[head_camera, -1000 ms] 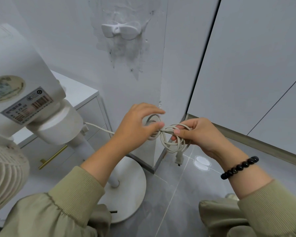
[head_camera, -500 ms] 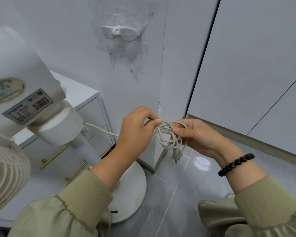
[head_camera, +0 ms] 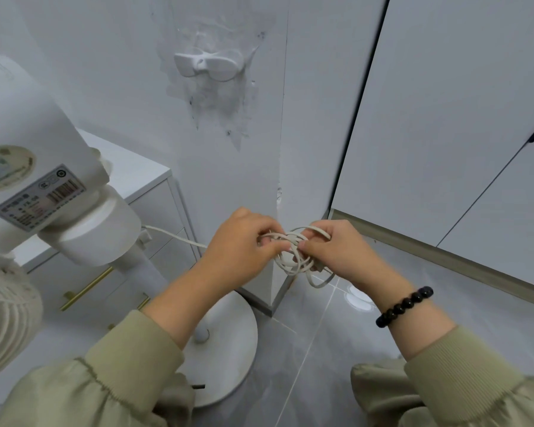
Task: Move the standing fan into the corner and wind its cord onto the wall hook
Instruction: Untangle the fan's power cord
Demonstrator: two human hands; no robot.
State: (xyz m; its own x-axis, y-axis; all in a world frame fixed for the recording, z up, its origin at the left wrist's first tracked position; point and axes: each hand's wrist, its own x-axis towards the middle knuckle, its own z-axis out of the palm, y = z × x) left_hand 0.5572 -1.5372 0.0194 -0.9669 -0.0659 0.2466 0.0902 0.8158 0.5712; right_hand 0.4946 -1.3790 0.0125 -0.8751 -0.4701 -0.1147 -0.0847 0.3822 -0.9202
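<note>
Cord bundled in both hands at the wall corner, well below the hook.

Left hand (head_camera: 241, 248) and right hand (head_camera: 342, 251) each grip the coiled white cord (head_camera: 293, 265), fingers curled round its loops; one strand runs left to the standing fan (head_camera: 84, 229). The fan's round base (head_camera: 228, 337) sits on the tiled floor beside the corner. Its housing bears a barcode label (head_camera: 40, 195) and a round sticker (head_camera: 7, 167), print unreadable. Wall hook (head_camera: 210, 66) is fixed high on scuffed paint. A drawer unit (head_camera: 142, 177) stands behind the fan.
</note>
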